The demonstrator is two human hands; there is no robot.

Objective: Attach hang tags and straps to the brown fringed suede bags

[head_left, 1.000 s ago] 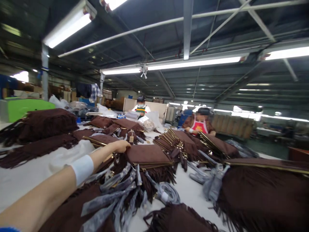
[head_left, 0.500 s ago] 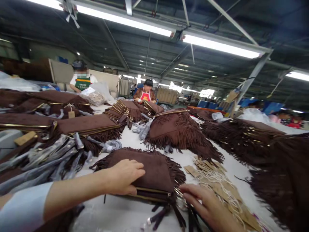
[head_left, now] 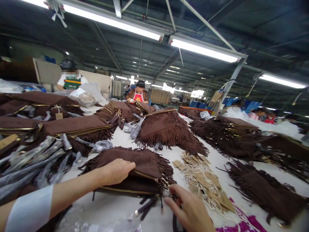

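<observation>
1. Brown fringed bag (head_left: pixel 142 162): near centre, contents hidden.
2. Left hand (head_left: pixel 118 172): fingers closed on its raised near edge.
3. Right hand (head_left: pixel 190 206): fingers slightly parted at metal clasps (head_left: pixel 166 186); cannot tell any hold.
4. Far left: clear plastic bag (head_left: pixel 96 91) holding tan pieces (head_left: pixel 87 98).

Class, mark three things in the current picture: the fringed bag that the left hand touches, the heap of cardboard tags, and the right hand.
Fringed bag (head_left: pixel 146 162): head view, on its brown upper panel.
Cardboard tags (head_left: pixel 202 180): head view, mid-heap.
Right hand (head_left: pixel 190 206): head view, back of the hand.
</observation>
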